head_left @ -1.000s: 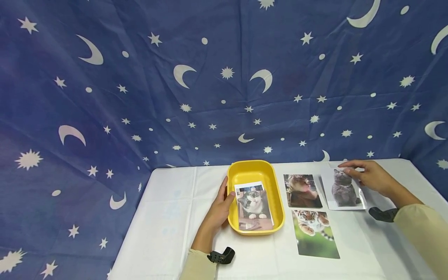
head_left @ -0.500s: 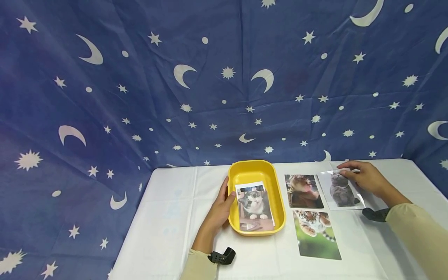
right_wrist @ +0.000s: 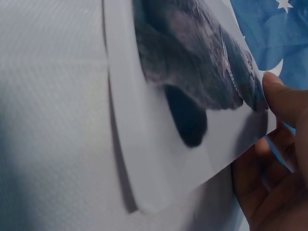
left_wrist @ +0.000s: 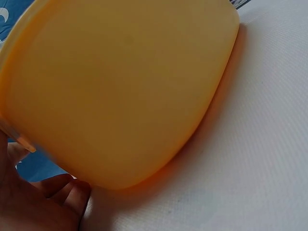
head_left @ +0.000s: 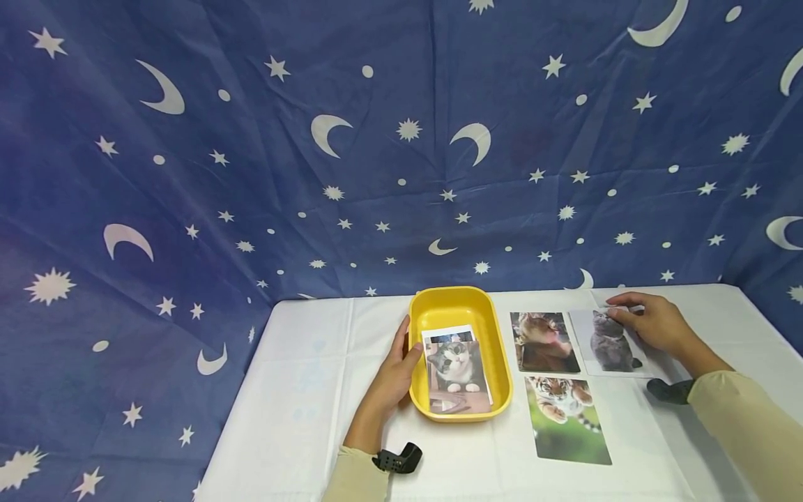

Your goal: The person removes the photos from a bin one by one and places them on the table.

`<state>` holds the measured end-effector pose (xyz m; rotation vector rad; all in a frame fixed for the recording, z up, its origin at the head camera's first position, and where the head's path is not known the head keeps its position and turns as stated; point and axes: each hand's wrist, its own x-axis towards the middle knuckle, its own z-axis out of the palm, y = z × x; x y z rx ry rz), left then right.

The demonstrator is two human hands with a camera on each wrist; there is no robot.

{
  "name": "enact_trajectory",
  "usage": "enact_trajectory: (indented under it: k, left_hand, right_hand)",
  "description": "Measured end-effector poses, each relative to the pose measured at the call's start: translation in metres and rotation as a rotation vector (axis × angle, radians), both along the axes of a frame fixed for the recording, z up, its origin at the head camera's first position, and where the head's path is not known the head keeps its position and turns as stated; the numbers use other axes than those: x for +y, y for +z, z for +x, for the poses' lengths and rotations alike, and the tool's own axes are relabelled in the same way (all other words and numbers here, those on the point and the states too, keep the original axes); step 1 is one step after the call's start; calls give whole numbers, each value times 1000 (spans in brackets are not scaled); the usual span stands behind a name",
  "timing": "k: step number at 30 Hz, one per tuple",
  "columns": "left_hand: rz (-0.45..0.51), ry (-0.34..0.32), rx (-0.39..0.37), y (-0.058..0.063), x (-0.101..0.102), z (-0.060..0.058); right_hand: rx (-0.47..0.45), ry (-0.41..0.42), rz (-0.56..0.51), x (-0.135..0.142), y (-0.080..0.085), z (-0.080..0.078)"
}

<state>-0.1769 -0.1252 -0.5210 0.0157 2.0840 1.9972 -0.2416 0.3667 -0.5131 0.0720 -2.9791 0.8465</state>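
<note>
My right hand pinches the upper right edge of a grey cat photo card, thumb on top and fingers beneath. In the right wrist view this card tilts up at the held edge, close over the cloth. On the left side of a yellow plastic tray, my left hand holds the wall with its thumb at the rim. The left wrist view shows the outside of the tray and curled fingertips against it. Inside lies a grey-and-white cat photo card, overlapping other cards.
A brown animal photo card lies between the tray and the grey cat card. Below it rests a tiger cub card. A white cloth covers the table, and a blue curtain with stars and moons hangs behind.
The grey cat card has shifted slightly left, its left edge now close beside the brown animal card, and it lies flatter. My right hand moved left with it; the left hand stayed put.
</note>
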Motion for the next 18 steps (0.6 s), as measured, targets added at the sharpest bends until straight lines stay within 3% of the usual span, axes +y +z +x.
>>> enact_trajectory:
  k: [12,18]
  left_hand:
    - [-38,5,0,-1,-1,0]
    - [-38,14,2,0,-1,0]
  right_hand:
    - [10,-65,33,2,12,1]
    - [3,-11,-37,-15,30,-2]
